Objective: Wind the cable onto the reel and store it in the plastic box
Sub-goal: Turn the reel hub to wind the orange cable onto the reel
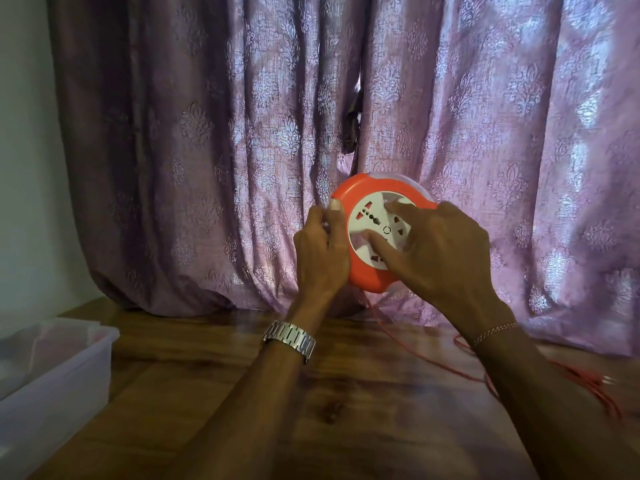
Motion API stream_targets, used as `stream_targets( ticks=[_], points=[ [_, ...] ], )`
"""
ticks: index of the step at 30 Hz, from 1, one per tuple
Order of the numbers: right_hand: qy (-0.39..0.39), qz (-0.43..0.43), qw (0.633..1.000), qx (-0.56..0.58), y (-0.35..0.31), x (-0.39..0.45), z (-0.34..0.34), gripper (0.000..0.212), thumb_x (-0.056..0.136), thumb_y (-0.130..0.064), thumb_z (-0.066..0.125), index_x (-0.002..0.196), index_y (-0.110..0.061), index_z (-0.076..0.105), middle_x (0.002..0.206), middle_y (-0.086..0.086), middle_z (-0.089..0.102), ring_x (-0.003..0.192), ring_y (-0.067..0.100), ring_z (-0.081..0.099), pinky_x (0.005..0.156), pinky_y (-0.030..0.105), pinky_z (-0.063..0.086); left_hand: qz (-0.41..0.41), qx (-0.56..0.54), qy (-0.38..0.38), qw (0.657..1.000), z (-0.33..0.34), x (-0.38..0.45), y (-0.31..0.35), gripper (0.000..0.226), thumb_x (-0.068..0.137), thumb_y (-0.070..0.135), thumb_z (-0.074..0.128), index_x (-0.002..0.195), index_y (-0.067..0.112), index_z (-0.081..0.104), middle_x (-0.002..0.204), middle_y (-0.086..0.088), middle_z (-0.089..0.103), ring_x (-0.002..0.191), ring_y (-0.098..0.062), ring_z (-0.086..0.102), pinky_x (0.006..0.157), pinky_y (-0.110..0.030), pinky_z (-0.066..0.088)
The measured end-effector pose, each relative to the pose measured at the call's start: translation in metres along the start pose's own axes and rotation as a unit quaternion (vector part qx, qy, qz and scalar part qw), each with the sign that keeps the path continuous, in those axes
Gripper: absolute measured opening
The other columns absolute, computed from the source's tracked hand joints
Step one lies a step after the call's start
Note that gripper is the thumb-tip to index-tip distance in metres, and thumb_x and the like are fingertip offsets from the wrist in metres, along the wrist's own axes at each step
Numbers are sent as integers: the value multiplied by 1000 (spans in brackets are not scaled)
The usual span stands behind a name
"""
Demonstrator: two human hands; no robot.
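An orange round reel [360, 271] with a white socket face is held up above the wooden table, face toward me. My left hand [322, 251] grips its left rim, thumb on the front edge. My right hand [446, 251] lies over the right side, thumb and fingers curled into the recesses of the white face. A thin red cable [429, 362] hangs from the bottom of the reel, runs across the table to the right and ends in a loose heap near the right edge. The clear plastic box [59, 372] stands open at the left.
A wooden table [277, 410] fills the foreground. A purple patterned curtain [207, 150] hangs right behind the reel and reaches the table. A pale wall [20, 133] is at the far left.
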State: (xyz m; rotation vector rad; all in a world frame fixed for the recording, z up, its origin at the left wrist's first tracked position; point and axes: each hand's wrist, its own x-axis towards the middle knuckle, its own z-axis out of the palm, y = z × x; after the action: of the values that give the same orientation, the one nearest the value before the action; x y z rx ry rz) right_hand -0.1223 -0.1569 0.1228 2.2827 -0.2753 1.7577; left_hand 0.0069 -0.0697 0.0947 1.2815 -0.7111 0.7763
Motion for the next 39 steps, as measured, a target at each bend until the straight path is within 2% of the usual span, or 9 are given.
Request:
stream_targets(
  ticks=[6, 9, 13, 20, 27, 30, 35, 37, 39],
  points=[
    [-107, -136, 981, 91, 14, 8, -5, 25, 84, -22, 64, 108, -24, 69, 116, 6, 60, 103, 28, 45, 81, 45, 48, -7, -12, 13, 1000, -2, 3, -2, 47, 100, 49, 38, 78, 11, 55, 61, 8, 57, 56, -6, 51, 56, -39, 45],
    [-190, -159, 965, 82, 13, 8, -10, 51, 73, -5, 67, 114, -36, 69, 137, 10, 50, 113, 34, 40, 90, 47, 47, -6, -18, 13, 1000, -3, 4, -3, 46, 101, 48, 38, 79, 10, 55, 63, 5, 60, 61, -14, 55, 59, -44, 48],
    [-233, -136, 961, 60, 5, 7, -13, 67, 69, -5, 76, 122, -43, 64, 150, 8, 38, 123, 34, 34, 95, 48, 44, -2, -22, 10, 1000, -3, 3, -2, 43, 101, 49, 38, 76, 18, 52, 59, 8, 57, 57, -4, 56, 53, -40, 48],
    [-176, -129, 975, 31, 6, 4, -8, 60, 72, -14, 73, 121, -47, 62, 132, 9, 50, 116, 30, 46, 80, 42, 51, 10, -9, 1, 1000, -1, 1, -3, 41, 101, 52, 37, 70, 26, 46, 57, 7, 55, 54, -3, 54, 50, -35, 44],
    [-56, 17, 998, 17, 1, 0, -1, 61, 72, -74, 55, 125, -45, 59, 84, -1, 72, 81, 28, 68, 61, 30, 48, 16, -16, 15, 1000, 2, 2, -3, 39, 102, 44, 43, 67, 28, 42, 51, 12, 51, 50, 2, 49, 44, -19, 32],
    [-3, 18, 1000, -1, 0, 1, -1, 59, 75, -75, 56, 115, -33, 67, 75, 1, 74, 73, 30, 69, 57, 30, 48, 16, -17, 8, 1000, 2, 1, -2, 39, 102, 46, 41, 68, 27, 44, 53, 10, 53, 52, 1, 52, 46, -25, 37],
    [-60, -28, 996, 57, 5, 4, -2, 49, 83, -57, 62, 119, -24, 61, 103, 3, 68, 97, 26, 53, 70, 36, 46, 11, -18, 1, 1000, 1, 1, -2, 39, 102, 47, 40, 69, 27, 44, 54, 9, 53, 52, 1, 53, 44, -21, 36],
    [-86, -89, 989, 82, 11, 7, -4, 32, 86, -36, 65, 116, -25, 61, 113, 6, 60, 103, 27, 46, 76, 40, 47, 9, -17, 9, 1000, 0, 2, -3, 40, 102, 46, 40, 69, 25, 45, 53, 9, 52, 52, 1, 51, 47, -27, 38],
    [-155, -140, 974, 88, 14, 9, -7, 39, 82, -11, 65, 115, -32, 65, 128, 9, 53, 112, 31, 42, 84, 43, 47, 6, -16, 12, 1000, -1, 3, -4, 40, 102, 47, 40, 71, 23, 47, 56, 9, 53, 53, 0, 50, 54, -37, 41]
  ],
)
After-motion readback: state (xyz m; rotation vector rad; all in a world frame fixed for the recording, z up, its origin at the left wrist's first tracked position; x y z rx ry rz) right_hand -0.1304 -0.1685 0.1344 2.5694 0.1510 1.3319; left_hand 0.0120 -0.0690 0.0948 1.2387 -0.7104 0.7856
